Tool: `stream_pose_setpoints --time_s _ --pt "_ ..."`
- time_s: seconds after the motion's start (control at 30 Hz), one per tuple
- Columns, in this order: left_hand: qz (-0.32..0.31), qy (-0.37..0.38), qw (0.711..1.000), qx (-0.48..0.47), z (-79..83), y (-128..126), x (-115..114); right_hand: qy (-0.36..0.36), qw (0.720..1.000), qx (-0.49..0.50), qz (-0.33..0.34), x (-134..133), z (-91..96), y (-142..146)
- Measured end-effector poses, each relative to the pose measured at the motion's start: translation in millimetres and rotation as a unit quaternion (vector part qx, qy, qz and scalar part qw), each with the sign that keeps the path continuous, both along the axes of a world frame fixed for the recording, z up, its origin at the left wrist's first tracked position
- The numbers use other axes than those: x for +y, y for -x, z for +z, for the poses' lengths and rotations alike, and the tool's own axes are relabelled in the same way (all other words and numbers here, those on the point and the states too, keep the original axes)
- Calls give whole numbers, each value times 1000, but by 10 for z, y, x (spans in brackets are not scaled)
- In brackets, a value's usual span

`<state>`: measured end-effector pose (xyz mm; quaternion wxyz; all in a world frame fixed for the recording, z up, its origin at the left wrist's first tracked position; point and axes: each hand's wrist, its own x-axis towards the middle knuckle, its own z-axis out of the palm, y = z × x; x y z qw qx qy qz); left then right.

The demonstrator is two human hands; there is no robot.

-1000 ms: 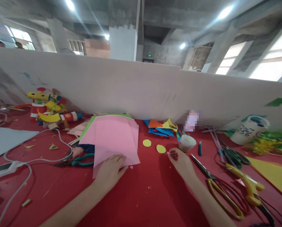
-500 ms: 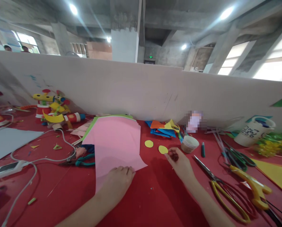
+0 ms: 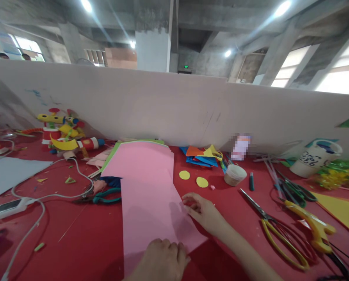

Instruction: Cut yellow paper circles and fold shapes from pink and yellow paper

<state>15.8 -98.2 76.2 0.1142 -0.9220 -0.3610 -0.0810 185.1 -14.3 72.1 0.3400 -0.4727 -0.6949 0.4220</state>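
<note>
A single pink sheet [image 3: 151, 210] lies pulled toward me on the red table [image 3: 75, 242], off a stack of pink paper [image 3: 142, 160] farther back. My left hand [image 3: 162, 259] presses on the sheet's near edge with its fingers curled down. At the sheet's right edge my right hand [image 3: 202, 210] rests with its fingers spread and touching the paper. Two yellow paper circles [image 3: 193, 178] lie just beyond my right hand.
Yellow-handled scissors [image 3: 275, 234] and a yellow glue gun [image 3: 312, 226] lie at right. A small paper cup [image 3: 234, 174], colored paper scraps [image 3: 202, 155] and a white bottle [image 3: 313, 157] sit near the white partition [image 3: 174, 105]. Teal pliers [image 3: 102, 197], a white cable [image 3: 40, 207] and paper toys [image 3: 61, 134] are at left.
My left hand dragged one pink sheet off the stack toward me. My right hand left the yellow circles and moved left onto the sheet's right edge.
</note>
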Motion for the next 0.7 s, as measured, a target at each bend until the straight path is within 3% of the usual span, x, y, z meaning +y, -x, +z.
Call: stream_pose_setpoints --time_s 0.17,0.3,0.47,0.7 --pt "-5 107 994 34 90 -3 -4 25 999 5 31 12 25 -52" --pt "-15 154 986 60 125 14 -42 -3 999 -4 52 -15 63 -43" --pt "-8 139 989 39 -21 35 -115 -95 990 -70 74 -76 39 -11" --pt "16 156 988 -7 -213 24 -176 -131 966 -159 159 -110 64 5"
